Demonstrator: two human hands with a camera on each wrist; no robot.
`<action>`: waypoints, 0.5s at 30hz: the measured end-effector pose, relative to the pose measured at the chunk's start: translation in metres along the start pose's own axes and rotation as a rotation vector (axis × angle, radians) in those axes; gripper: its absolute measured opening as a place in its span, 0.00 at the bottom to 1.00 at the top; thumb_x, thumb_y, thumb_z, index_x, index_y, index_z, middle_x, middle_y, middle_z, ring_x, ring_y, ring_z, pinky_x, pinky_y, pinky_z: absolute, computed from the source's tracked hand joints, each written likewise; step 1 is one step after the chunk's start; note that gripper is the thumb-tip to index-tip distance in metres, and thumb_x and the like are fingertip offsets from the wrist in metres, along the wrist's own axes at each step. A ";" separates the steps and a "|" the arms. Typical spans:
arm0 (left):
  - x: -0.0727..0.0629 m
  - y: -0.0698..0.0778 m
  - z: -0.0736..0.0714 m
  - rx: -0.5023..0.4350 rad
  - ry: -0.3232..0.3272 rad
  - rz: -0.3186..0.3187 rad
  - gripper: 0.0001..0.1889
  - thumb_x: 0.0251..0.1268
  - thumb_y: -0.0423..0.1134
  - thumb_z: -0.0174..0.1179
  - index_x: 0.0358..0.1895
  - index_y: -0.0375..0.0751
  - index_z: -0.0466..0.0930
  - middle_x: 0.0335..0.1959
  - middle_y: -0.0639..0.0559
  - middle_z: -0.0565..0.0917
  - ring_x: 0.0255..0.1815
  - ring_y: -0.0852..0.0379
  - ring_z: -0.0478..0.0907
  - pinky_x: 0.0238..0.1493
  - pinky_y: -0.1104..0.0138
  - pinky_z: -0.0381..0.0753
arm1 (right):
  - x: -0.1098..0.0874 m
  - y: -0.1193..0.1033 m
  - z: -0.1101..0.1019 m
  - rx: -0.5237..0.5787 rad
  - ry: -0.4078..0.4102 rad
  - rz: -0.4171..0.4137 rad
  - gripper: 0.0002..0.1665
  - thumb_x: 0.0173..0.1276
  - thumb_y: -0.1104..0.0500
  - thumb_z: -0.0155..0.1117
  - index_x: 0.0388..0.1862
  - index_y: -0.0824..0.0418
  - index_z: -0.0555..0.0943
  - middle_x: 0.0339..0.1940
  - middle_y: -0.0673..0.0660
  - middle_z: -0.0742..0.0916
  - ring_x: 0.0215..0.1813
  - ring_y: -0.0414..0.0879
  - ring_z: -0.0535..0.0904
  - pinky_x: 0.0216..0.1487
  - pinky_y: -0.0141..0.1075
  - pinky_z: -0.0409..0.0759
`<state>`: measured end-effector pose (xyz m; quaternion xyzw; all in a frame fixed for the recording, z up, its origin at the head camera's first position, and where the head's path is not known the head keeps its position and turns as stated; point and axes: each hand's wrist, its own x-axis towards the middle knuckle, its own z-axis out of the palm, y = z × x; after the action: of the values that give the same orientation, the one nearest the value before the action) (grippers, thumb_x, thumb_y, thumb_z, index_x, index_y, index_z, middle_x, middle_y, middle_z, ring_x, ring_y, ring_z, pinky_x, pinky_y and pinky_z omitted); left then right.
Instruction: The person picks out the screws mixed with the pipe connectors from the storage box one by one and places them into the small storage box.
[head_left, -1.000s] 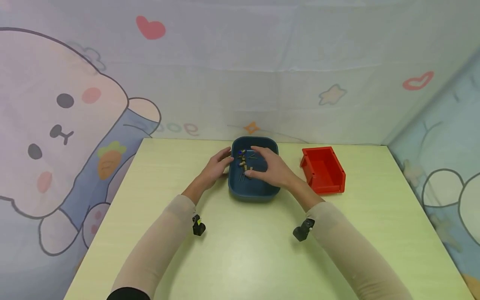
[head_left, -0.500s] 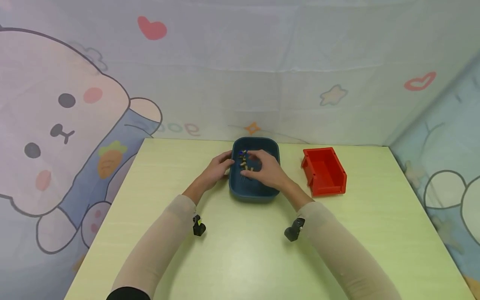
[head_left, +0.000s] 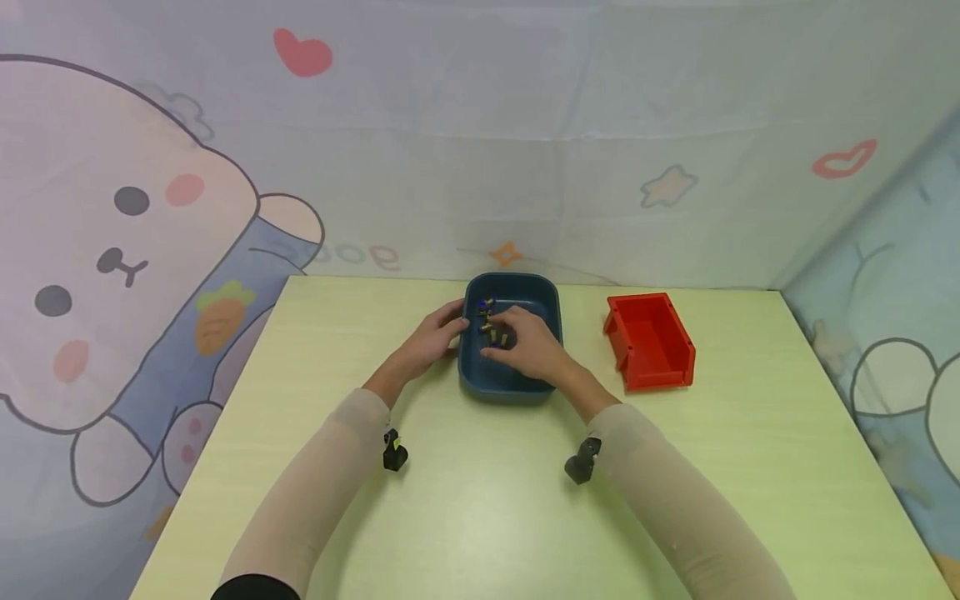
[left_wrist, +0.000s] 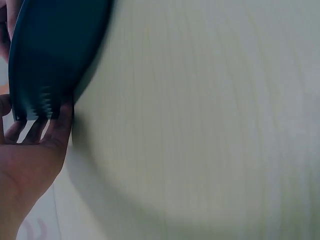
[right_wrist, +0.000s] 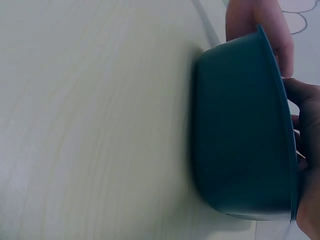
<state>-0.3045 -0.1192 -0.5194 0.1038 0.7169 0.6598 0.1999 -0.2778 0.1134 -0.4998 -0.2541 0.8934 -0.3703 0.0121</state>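
A dark blue plastic basin [head_left: 510, 392] stands at the back middle of the table, with several small brass-coloured metal pieces [head_left: 486, 327] and something blue among them along its left side. My left hand [head_left: 429, 340] holds the basin's left wall, its thumb at the rim and its fingers against the outside, as the left wrist view shows. Inside the basin, my right hand [head_left: 528, 346] reaches over the pieces, palm down, its thumb and forefinger bent and spread apart. Some pieces show in that gap; the other right fingers are mostly hidden.
To the right of the basin is a red plastic bin [head_left: 651, 342] with an open top. A cloth printed with cartoon figures [head_left: 555, 167] hangs behind the light wooden table [head_left: 480, 500] and along its right side. Each sleeve carries a small black camera [head_left: 581, 461] near the wrist.
My right hand has moved left and slightly toward the near side over the pieces, its thumb and forefinger coming closer together. My left hand has stayed at the basin's wall.
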 end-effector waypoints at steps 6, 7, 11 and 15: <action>0.000 -0.003 -0.002 0.015 -0.012 0.020 0.30 0.88 0.39 0.47 0.86 0.43 0.54 0.84 0.42 0.61 0.81 0.41 0.63 0.71 0.42 0.77 | 0.003 0.000 0.003 -0.090 -0.039 -0.038 0.31 0.67 0.51 0.80 0.62 0.68 0.85 0.48 0.61 0.85 0.49 0.53 0.80 0.51 0.45 0.83; 0.000 -0.003 -0.002 0.012 -0.013 0.021 0.30 0.88 0.39 0.47 0.86 0.43 0.53 0.84 0.42 0.61 0.81 0.41 0.63 0.71 0.42 0.77 | 0.003 0.000 0.003 -0.094 -0.042 -0.038 0.31 0.67 0.51 0.80 0.62 0.68 0.85 0.48 0.61 0.85 0.49 0.52 0.80 0.51 0.45 0.83; -0.001 -0.003 -0.002 0.004 -0.021 0.020 0.30 0.88 0.39 0.46 0.87 0.43 0.52 0.84 0.41 0.60 0.81 0.41 0.63 0.72 0.41 0.76 | 0.003 -0.002 0.003 -0.105 -0.074 -0.013 0.32 0.67 0.50 0.80 0.62 0.68 0.84 0.49 0.60 0.85 0.51 0.52 0.81 0.54 0.47 0.84; 0.000 -0.005 -0.001 0.001 -0.019 0.017 0.30 0.88 0.39 0.46 0.86 0.45 0.53 0.84 0.42 0.61 0.81 0.41 0.62 0.73 0.40 0.75 | 0.004 -0.001 0.004 -0.098 -0.087 -0.004 0.32 0.68 0.49 0.80 0.62 0.68 0.85 0.49 0.60 0.84 0.51 0.52 0.81 0.54 0.46 0.85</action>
<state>-0.3043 -0.1212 -0.5237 0.1161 0.7144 0.6601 0.2011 -0.2803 0.1082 -0.5015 -0.2718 0.9087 -0.3145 0.0378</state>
